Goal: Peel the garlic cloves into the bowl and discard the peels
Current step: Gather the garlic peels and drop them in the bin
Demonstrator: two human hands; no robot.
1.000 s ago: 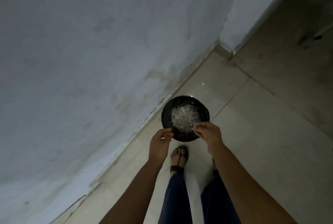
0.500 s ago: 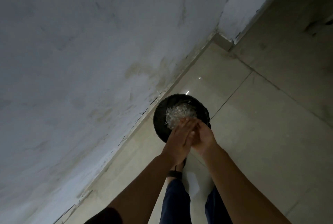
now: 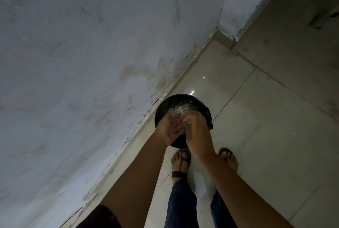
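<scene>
A round black bin with a dark liner stands on the floor against the wall. Pale, shiny garlic peels lie heaped inside it. My left hand is held palm up over the bin's near side, fingers straight. My right hand lies across it, its fingers against the left palm, with a few bits of peel showing where the two meet. The near part of the bin is hidden behind both hands. No bowl or garlic cloves are in view.
A stained white wall fills the left, meeting the tiled floor along a skirting line. A wall corner juts out further back. My sandalled feet stand just short of the bin.
My hands came together from apart, and now rub palm against fingers over the bin. The view has tilted so that my feet show below the hands.
</scene>
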